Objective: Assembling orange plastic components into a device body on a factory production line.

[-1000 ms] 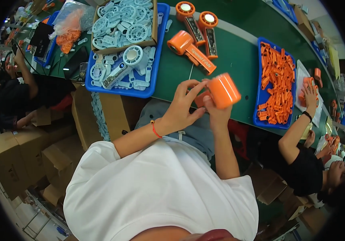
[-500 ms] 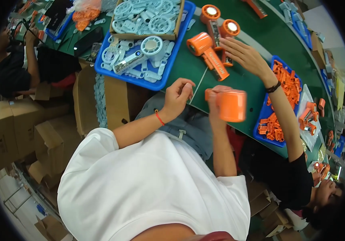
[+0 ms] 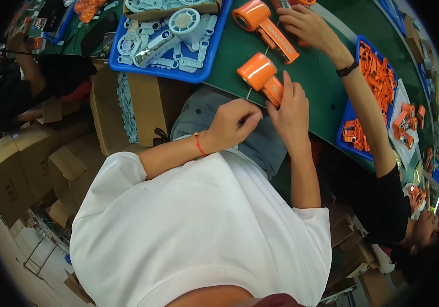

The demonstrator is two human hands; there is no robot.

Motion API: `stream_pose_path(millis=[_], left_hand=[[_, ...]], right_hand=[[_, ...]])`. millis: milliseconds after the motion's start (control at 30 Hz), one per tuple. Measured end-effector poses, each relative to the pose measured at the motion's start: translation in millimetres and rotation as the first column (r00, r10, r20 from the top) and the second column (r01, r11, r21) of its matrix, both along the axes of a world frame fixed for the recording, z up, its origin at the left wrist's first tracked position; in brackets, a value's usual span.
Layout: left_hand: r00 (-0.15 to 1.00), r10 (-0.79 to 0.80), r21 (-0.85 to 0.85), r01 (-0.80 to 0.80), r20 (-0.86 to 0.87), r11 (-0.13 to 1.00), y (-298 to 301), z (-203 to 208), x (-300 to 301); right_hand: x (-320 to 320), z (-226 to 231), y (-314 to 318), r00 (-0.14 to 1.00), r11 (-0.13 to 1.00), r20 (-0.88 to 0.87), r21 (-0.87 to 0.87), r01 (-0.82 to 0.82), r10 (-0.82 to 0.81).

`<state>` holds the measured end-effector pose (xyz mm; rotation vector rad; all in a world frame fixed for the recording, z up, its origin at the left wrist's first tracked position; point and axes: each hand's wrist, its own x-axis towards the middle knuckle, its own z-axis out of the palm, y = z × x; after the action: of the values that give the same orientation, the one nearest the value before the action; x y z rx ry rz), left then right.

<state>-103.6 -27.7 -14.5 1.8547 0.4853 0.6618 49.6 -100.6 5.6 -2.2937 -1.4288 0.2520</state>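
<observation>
Right hand [image 3: 292,110] wraps orange fan body [image 3: 261,77] at bench's near edge | left hand [image 3: 234,124] pinched shut on thin wire [image 3: 249,93] | I'd brace the body, keep wire taut.

I see a dark green surface [image 3: 306,87] under everything. The handheld fan [image 3: 261,75] by my hands is bright orange with a pale band across its round head, and a second fan [image 3: 263,23] farther off is the same orange. The tray [image 3: 199,77] of pale grey-white fan parts is blue, as is the tray [image 3: 345,130] of orange pieces. My shirt [image 3: 199,230] is plain white, my wrist band [image 3: 199,145] red-orange. The cartons [image 3: 20,163] are brown; my neighbour's sleeve [image 3: 383,204] is black.
</observation>
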Motion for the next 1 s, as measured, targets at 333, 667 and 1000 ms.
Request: stream_pose_path(millis=[333, 667, 1000], left_hand=[[0.986, -0.033, -0.832, 0.154, 0.161, 0.534, -5.4, -8.2, 17.3], [0.985, -0.123, -0.808, 0.172, 0.124, 0.564, 2.5, 13.1, 16.7], [0.964, -0.166, -0.341, 0.088, -0.208, 0.936, 24.4, 33.6, 9.2]], right_hand=[[-14.4, 23.2, -17.2, 0.871, 0.994, -0.482, 0.002, 0.112, -0.097], [-21.6, 34.0, -20.0, 0.828, 0.990, -0.557, 0.066, 0.122, -0.065], [-6.9, 23.0, -12.7, 0.652, 0.980, -0.756, 0.079, 0.182, -0.061]])
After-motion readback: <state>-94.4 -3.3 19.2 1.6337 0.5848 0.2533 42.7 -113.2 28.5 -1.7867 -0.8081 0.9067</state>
